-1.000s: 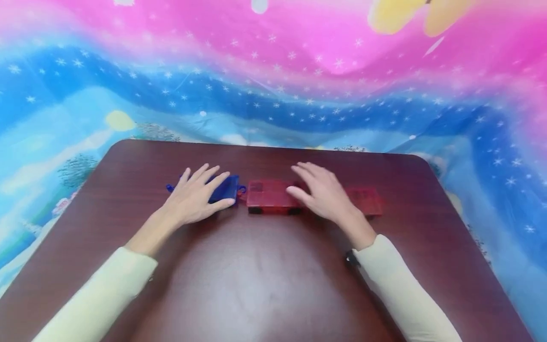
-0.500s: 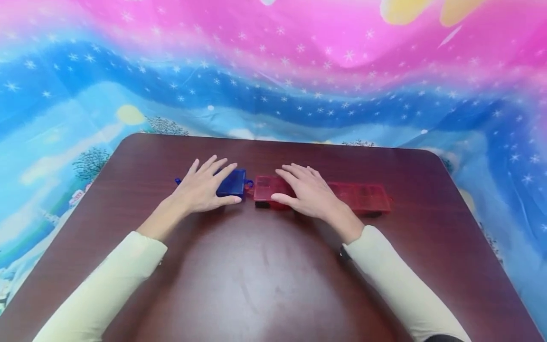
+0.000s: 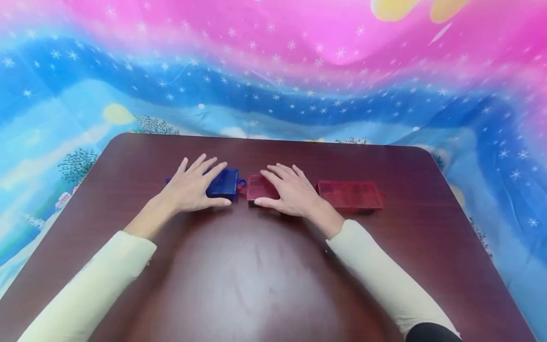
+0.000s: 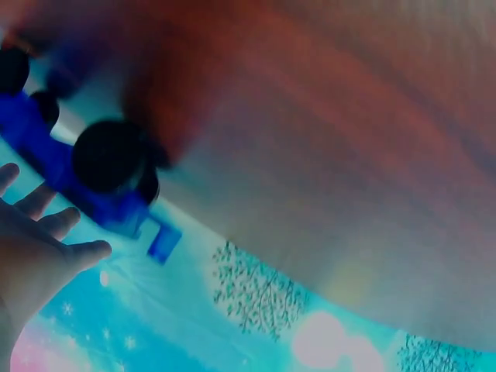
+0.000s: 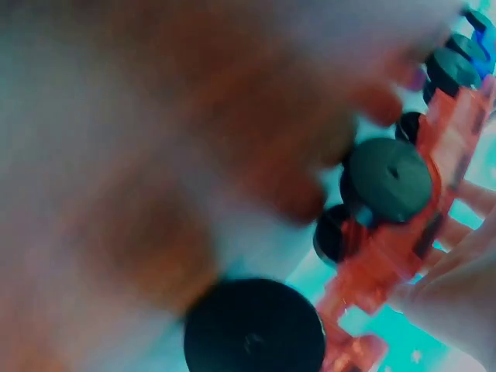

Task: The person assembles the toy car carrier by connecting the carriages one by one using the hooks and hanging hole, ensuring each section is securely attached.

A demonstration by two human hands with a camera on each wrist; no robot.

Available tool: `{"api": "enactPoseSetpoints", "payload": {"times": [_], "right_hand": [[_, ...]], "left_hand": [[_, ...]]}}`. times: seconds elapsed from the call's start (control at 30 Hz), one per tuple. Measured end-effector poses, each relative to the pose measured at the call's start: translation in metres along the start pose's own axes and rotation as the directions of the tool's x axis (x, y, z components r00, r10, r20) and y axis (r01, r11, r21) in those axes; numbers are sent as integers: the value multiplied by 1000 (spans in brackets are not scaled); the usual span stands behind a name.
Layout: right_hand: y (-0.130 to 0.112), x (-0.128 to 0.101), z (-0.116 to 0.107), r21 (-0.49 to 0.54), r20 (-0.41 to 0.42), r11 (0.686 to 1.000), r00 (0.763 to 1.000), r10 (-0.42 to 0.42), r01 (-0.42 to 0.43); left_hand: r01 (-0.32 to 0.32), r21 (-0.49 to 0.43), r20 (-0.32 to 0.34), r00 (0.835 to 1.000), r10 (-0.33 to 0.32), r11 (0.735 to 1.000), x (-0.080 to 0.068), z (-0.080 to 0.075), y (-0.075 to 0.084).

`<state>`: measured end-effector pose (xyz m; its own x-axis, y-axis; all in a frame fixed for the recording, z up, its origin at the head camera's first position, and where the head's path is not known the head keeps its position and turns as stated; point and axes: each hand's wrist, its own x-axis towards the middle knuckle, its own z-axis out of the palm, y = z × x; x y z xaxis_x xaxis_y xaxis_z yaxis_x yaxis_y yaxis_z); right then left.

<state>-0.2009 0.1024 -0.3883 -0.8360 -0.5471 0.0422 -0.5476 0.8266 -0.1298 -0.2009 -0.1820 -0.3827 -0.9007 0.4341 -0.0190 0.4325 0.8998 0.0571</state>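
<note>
In the head view my left hand [image 3: 188, 187], fingers spread and straight, lies over a blue see-through toy wagon [image 3: 226, 183]; contact cannot be made out. The left wrist view shows that blue wagon [image 4: 85, 182] with black wheels and an end hook, beside my left hand [image 4: 39, 240]. Over a red see-through toy wagon [image 3: 258, 187] is my right hand [image 3: 290, 190], its fingers fairly straight, covering the wagon's right part. Another red wagon [image 3: 350, 194] sits farther right. Black wheels under red bodywork [image 5: 418, 209] appear in the right wrist view, behind it my right hand [image 5: 465, 271].
Wagons stand in a row across the dark brown table [image 3: 256, 275], near its far edge. A small loop joint [image 3: 242, 184] lies between blue and red. Behind the table hangs a pink and blue patterned cloth [image 3: 273, 80].
My right hand has moved left along the red wagons, uncovering more of the right one. The left hand stays over the blue wagon. The head view has shifted slightly.
</note>
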Motion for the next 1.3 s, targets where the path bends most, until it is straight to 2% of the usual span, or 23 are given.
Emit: {"api": "enactPoseSetpoints", "payload": {"times": [0.13,0.3,0.5,0.67,0.73,1.0,1.3], "right_hand": [[-1,3,4,-13,22,1000,1000,-11,11],[-1,6,7,-52,12,999,1000,-9,10],[-8,12,7,-74,33,997,999,-2,5],[-12,16,11,-72,62,997,998,2,2],[-12,16,13,-79,68,997,998,1,5],[-9,21,14,-89,-1,996,1000,-21,21],[-9,19,17,-79,50,997,999,-7,11]], "left_hand": [[8,-8,39,999,-8,1000,6,8,2],[16,-8,10,1000,-16,1000,11,12,1],[43,8,-13,999,-43,999,8,15,-1],[73,25,-2,997,-73,997,5,17,-7],[66,10,10,998,-66,998,7,17,-9],[47,-21,-33,998,-48,999,16,16,-14],[57,-82,-18,998,-59,995,13,19,-16]]}}
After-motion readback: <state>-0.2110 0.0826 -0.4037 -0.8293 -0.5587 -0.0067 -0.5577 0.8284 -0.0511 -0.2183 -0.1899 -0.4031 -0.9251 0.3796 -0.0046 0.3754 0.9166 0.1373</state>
